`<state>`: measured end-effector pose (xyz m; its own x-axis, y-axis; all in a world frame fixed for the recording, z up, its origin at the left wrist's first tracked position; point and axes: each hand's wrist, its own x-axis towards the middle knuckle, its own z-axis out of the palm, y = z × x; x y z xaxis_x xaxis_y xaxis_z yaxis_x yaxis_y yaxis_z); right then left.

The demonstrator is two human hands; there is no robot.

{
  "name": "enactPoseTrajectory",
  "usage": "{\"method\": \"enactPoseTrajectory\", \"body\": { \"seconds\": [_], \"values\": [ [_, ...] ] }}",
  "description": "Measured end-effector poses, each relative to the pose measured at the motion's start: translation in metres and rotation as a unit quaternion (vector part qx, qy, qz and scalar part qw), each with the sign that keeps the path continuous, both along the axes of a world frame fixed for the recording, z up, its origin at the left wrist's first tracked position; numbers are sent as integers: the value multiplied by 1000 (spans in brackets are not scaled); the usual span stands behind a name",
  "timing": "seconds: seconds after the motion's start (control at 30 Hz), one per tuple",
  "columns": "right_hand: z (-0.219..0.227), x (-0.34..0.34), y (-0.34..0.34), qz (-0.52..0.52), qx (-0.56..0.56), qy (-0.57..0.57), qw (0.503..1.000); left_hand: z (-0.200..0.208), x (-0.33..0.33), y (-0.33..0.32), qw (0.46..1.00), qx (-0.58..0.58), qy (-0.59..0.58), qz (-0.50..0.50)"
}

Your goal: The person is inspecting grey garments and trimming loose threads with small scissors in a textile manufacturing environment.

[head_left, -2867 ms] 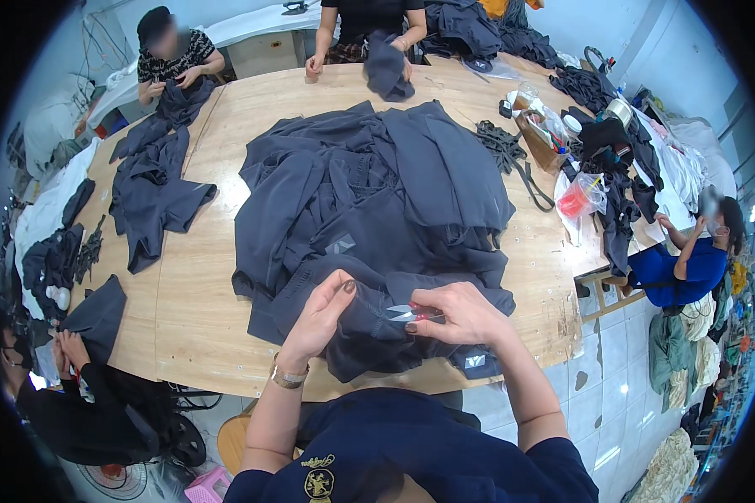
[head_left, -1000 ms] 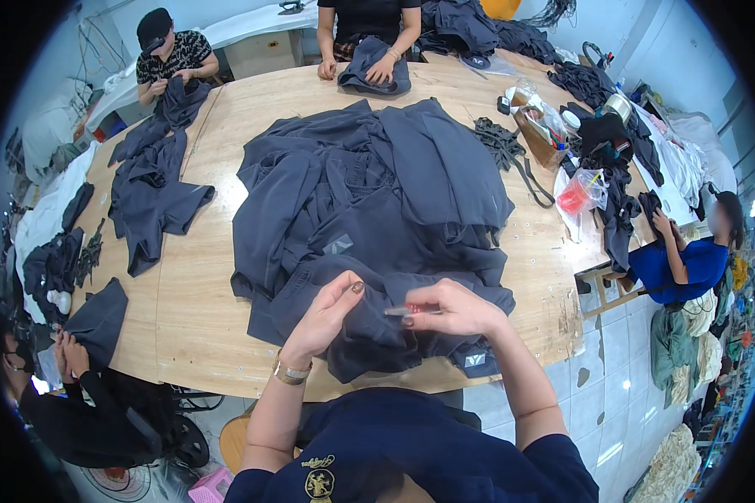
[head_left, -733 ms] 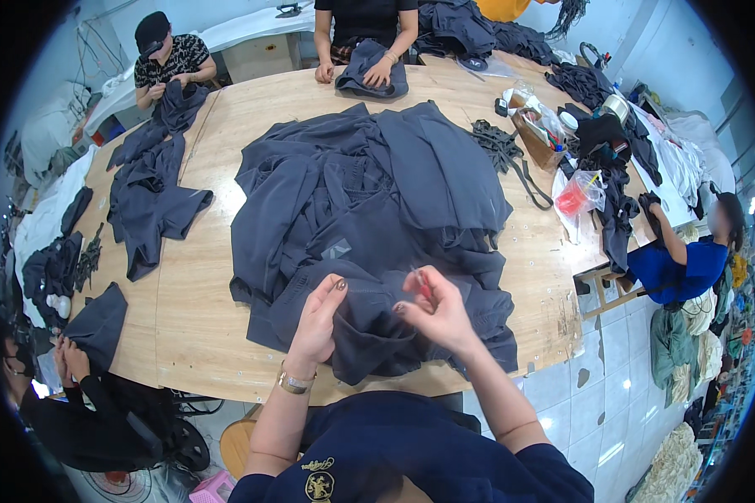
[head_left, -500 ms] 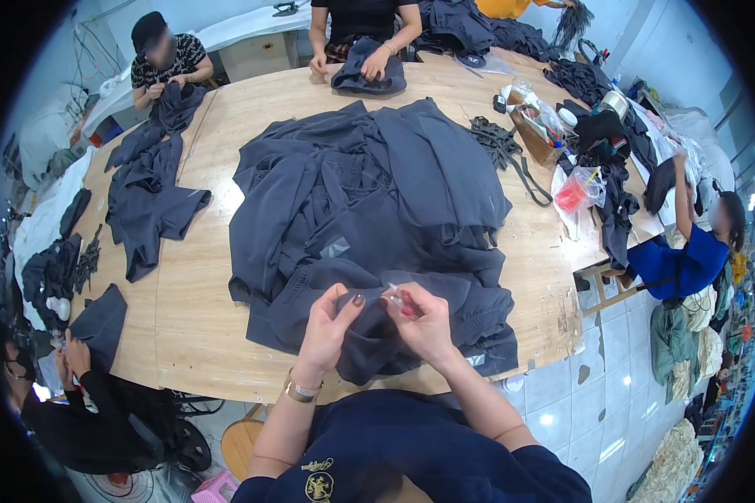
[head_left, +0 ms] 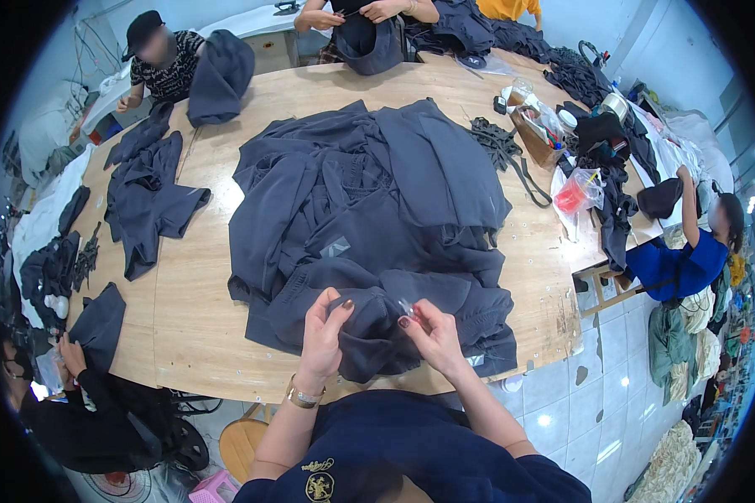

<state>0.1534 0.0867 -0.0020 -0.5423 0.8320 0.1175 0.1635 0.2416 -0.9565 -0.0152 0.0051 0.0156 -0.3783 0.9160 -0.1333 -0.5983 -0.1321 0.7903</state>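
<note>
A heap of dark grey garments [head_left: 352, 218] lies on the table in front of me, gathered elastic showing in places. At its near edge my left hand [head_left: 321, 335] is closed, thumb against the fingers, on a fold of dark garment [head_left: 369, 314]. My right hand [head_left: 434, 339], a short way to the right, is closed around a small clear-and-red tool [head_left: 409, 312]. Its tip points up and left, and the fingers hide most of it, so its kind is unclear.
The wooden table [head_left: 197, 327] curves around the heap. Dark straps [head_left: 499, 142], a cardboard box [head_left: 535, 138] and a red drink in a plastic bag [head_left: 572, 194] stand to the right. Co-workers handle dark cloth at the far side, left and right; a stool [head_left: 243, 444] stands below left.
My hands have moved slightly apart, the right one rightward and down. Across the table, one co-worker has lifted a dark garment, and another has raised dark cloth with both hands.
</note>
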Motion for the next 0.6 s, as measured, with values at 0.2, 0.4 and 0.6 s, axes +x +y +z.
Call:
{"method": "enactPoseTrajectory", "body": {
  "seconds": [0.2,0.4,0.6],
  "values": [
    [7,-5,0,27,39,-51,998,-6,2,-1,1000,7,27,10],
    [9,-8,4,39,25,-64,997,0,6,-1,994,9,109,17],
    [13,-7,5,35,58,-87,994,5,7,-2,979,9,204,10]
  ]
}}
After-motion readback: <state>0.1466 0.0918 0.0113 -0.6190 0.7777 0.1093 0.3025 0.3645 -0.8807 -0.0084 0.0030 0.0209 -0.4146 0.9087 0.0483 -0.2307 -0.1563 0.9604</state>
